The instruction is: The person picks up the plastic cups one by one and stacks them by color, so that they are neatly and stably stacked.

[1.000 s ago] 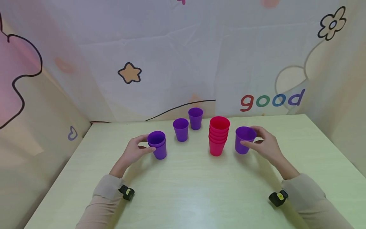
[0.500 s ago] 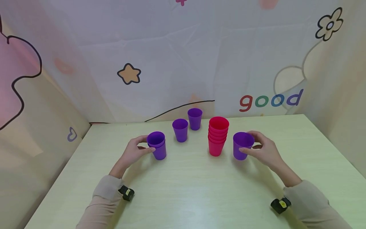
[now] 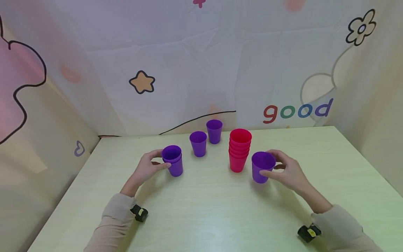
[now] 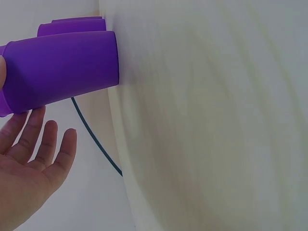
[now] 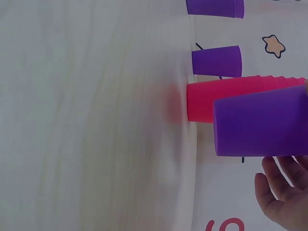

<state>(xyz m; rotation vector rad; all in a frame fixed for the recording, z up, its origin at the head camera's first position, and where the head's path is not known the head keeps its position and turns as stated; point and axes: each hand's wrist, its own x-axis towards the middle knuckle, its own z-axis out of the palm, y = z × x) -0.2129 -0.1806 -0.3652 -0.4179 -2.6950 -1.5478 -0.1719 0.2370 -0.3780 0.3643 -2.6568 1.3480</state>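
In the head view my left hand [image 3: 151, 167] grips a stack of two nested purple cups [image 3: 175, 167] near the rim, thumb in front and fingers behind. The stack stands upright on the table, its base on the surface in the left wrist view. My right hand [image 3: 288, 171] pinches a single purple cup [image 3: 259, 173] between thumb and fingers. That cup is upright and held just above the table, apart from the surface in the right wrist view. Just left of it stands a tall stack of several nested red cups [image 3: 238, 162].
Two more purple cups stand upright farther back, one [image 3: 198, 144] nearer and one [image 3: 214, 132] by the back edge. A printed cloth [image 3: 189, 70] hangs behind the pale wooden table [image 3: 201, 217]. Small black cameras [image 3: 139, 212] sit on both wrists.
My right hand has carried its purple cup toward me and to the left, to the front right of the red stack. The left hand and its two cups have stayed in place.
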